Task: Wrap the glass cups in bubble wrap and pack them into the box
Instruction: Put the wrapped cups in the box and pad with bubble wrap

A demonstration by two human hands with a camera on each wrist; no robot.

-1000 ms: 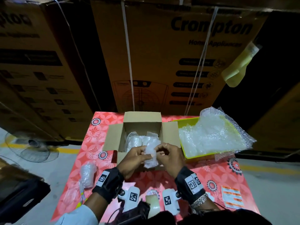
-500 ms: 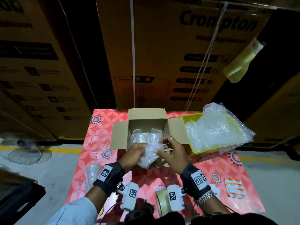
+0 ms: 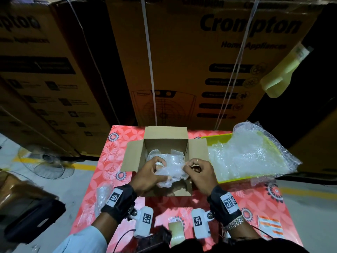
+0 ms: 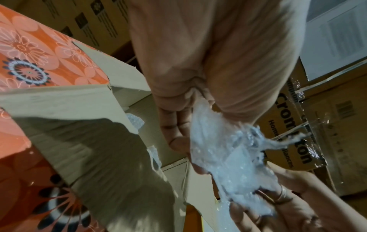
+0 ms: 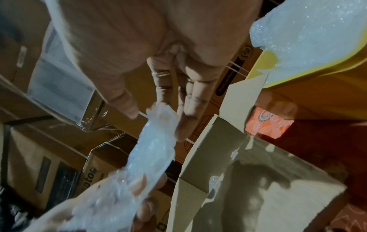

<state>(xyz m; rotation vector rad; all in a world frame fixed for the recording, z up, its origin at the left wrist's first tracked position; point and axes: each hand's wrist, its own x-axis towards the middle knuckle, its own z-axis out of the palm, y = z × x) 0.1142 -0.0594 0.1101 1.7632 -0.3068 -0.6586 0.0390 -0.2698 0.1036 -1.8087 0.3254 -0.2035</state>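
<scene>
A glass cup wrapped in bubble wrap hangs over the open cardboard box. My left hand grips its left side, fingers curled round the bundle. My right hand pinches the wrap's right end between thumb and fingers. Two other wrapped bundles lie at the back of the box. One more wrapped bundle lies on the red floral table at the left.
A yellow tray piled with loose bubble wrap stands right of the box. A roll of tape sits at the near edge, with an orange leaflet at the right. Big cartons rise behind the table; a fan lies on the floor.
Both hands have carried the wrapped cup forward and down over the box opening. The bundle has tipped from upright to lying more crosswise.
</scene>
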